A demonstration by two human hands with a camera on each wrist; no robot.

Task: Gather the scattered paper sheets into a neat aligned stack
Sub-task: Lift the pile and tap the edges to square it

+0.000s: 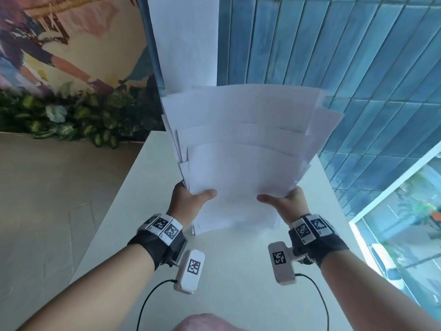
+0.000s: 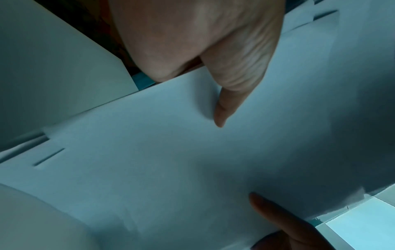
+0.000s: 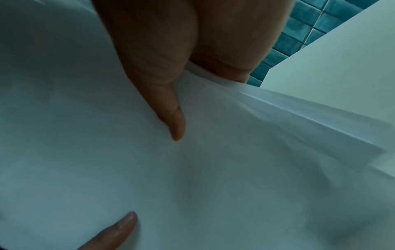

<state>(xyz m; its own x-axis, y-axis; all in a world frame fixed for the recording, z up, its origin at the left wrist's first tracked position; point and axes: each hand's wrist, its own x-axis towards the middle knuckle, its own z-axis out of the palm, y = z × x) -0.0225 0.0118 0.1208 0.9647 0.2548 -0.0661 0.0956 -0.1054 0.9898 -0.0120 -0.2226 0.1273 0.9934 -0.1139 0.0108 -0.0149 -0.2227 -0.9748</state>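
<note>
A bundle of several white paper sheets [image 1: 238,163] is raised above the white table [image 1: 238,271], its edges fanned and uneven at the top and sides. My left hand [image 1: 191,199] grips the bundle's left side, thumb on top, fingers hidden underneath. My right hand [image 1: 284,201] grips the right side the same way. In the left wrist view my left hand's thumb [image 2: 226,104] presses on the top sheet [image 2: 171,160], and the right thumb shows at the bottom. In the right wrist view my right hand's thumb [image 3: 171,115] pinches the sheets [image 3: 235,152], which splay at the right.
A white pillar [image 1: 186,39] rises behind the table, with a blue tiled wall [image 1: 334,56] to the right and a window [image 1: 405,235] at the right edge. Leafy plants [image 1: 71,115] and a painted wall stand at the left beyond beige floor [image 1: 43,199].
</note>
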